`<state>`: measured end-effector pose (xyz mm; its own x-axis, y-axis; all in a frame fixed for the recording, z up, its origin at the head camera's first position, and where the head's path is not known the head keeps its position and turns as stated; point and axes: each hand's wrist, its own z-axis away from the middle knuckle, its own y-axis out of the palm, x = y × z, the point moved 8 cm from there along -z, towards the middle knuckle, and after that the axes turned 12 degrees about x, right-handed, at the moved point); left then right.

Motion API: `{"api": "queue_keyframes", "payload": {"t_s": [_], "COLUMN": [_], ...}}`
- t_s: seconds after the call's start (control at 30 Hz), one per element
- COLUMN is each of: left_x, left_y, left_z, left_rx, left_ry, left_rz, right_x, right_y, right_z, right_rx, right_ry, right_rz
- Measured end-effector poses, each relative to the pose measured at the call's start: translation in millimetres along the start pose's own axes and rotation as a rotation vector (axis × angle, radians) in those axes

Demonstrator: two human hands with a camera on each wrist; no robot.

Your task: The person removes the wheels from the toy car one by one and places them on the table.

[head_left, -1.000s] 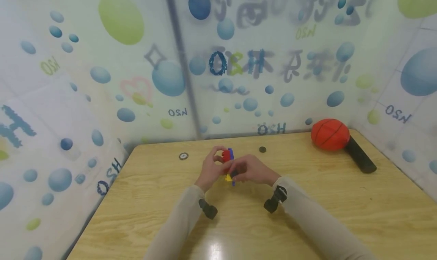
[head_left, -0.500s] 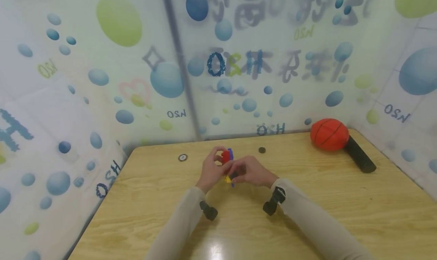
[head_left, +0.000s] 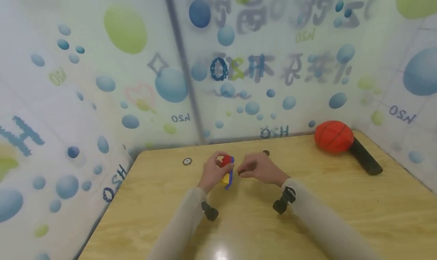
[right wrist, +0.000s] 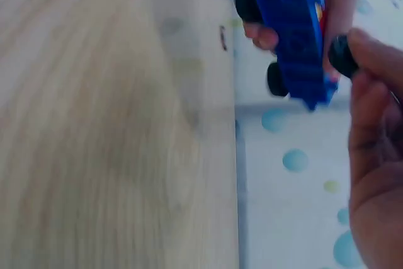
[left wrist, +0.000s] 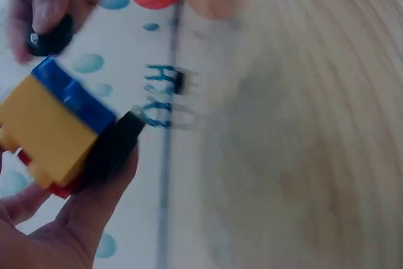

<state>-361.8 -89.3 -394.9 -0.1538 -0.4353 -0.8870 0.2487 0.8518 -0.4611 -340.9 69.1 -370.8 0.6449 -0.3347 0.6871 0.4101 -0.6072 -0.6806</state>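
My left hand (head_left: pixel 212 174) grips a toy car (head_left: pixel 230 178) above the table, its thumb and fingers around the body. The car has a blue base (right wrist: pixel 296 33) with yellow and red blocks on top. Two black wheels (right wrist: pixel 277 80) sit along one side of that base in the right wrist view. My right hand (head_left: pixel 262 169) pinches a small black wheel (left wrist: pixel 50 37) between thumb and fingertips, a short gap to the right of the car. In the left wrist view this wheel is close to the car's blue edge.
On the wooden table (head_left: pixel 164 214), a dark wheel with a pale centre (head_left: pixel 187 161) lies to the left. Another dark round piece (head_left: pixel 266 152) lies just behind my right hand. A red basketball-patterned ball (head_left: pixel 334 137) and a black cylinder (head_left: pixel 366 157) are at the back right.
My right hand has drawn away from the car to the right, with the black wheel in its fingers. The car has tilted in my left hand, showing more of its blue base.
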Motion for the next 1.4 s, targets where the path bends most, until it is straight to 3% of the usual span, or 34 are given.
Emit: {"api": "queue_keyframes", "payload": {"t_s": [0.07,0.17,0.4,0.77,1.07,1.4], "left_x": [-3.9,-6.4,17.3,21.9,19.0,17.5], "left_y": [1.3,0.9,9.0,6.2,6.0,10.2], "left_z": [1.3,3.2,4.8,9.0,9.4,10.2], "left_rx": [0.025,0.046,0.091,0.104,0.118,0.122], "left_ry": [0.016,0.038,-0.017,-0.022,-0.022,-0.034], "left_rz": [0.018,0.09,0.221,0.26,0.268,0.26], "right_x": [-8.1,-15.2,-44.9,-102.8,-123.7,-133.8], "right_y": [-9.5,-17.4,-20.2,-46.9,-66.3,-77.6], "right_z": [5.6,10.2,25.1,48.5,59.0,60.5], "right_rx": [-0.021,-0.018,0.03,0.012,-0.058,-0.163], "right_ry": [0.058,0.114,0.258,0.469,0.575,0.66], "right_rz": [-0.078,-0.107,-0.038,0.076,0.011,0.015]}}
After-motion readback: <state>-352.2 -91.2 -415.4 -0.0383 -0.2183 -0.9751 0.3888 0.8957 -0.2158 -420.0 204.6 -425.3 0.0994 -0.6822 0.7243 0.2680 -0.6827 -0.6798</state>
